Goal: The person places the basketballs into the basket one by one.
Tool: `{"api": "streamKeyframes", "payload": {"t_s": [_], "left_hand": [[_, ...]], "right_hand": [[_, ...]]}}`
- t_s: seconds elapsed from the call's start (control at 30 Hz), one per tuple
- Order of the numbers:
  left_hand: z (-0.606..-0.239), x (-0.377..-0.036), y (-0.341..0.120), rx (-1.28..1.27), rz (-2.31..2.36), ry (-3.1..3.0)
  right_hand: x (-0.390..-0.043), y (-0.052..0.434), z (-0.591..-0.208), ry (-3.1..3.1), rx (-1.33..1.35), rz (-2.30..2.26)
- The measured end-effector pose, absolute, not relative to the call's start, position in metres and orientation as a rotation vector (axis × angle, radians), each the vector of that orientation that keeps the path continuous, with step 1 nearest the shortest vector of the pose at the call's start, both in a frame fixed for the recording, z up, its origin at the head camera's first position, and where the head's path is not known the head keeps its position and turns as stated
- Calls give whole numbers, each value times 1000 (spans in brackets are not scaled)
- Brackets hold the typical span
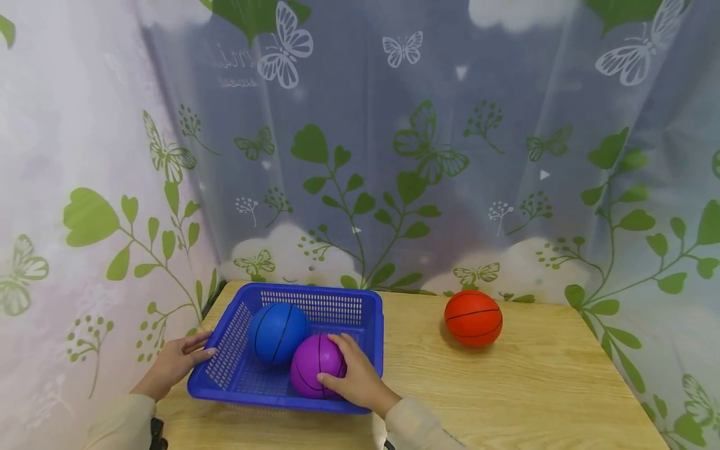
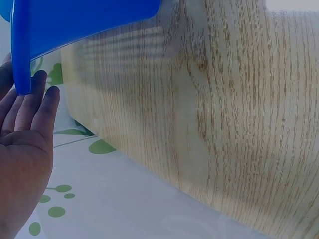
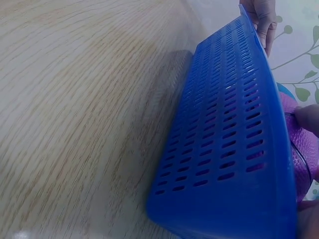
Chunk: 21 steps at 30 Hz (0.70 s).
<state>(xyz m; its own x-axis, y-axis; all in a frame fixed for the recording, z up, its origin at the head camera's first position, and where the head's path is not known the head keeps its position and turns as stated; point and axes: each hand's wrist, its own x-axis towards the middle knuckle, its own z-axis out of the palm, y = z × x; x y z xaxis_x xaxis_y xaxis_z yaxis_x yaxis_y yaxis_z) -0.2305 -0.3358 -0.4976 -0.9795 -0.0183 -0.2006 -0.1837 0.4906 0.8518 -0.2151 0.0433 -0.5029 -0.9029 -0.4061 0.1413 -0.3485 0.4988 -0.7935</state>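
Note:
A blue plastic basket with slotted walls stands on the left part of the table. My left hand holds its left rim, the thumb above and the fingers beneath the rim in the left wrist view. Inside the basket, a blue ball with black lines lies toward the back left. A purple ball sits at the front right in the basket, beside the blue one. My right hand grips the purple ball from the right, thumb in front and fingers over its top.
A red ball with black lines rests on the wooden table, right of the basket near the back edge. Curtains printed with leaves and butterflies hang behind the table and along both sides.

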Motion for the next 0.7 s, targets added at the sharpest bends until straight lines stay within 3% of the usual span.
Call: {"api": "streamKeyframes", "payload": {"t_s": [0.47, 0.7], "left_hand": [[-499, -229, -337, -178, 1488, 2582], [-498, -229, -336, -147, 1494, 2591]], "right_hand": [[-212, 48, -490, 2666, -703, -1343], [-235, 91, -470, 2852, -724, -1435]]}}
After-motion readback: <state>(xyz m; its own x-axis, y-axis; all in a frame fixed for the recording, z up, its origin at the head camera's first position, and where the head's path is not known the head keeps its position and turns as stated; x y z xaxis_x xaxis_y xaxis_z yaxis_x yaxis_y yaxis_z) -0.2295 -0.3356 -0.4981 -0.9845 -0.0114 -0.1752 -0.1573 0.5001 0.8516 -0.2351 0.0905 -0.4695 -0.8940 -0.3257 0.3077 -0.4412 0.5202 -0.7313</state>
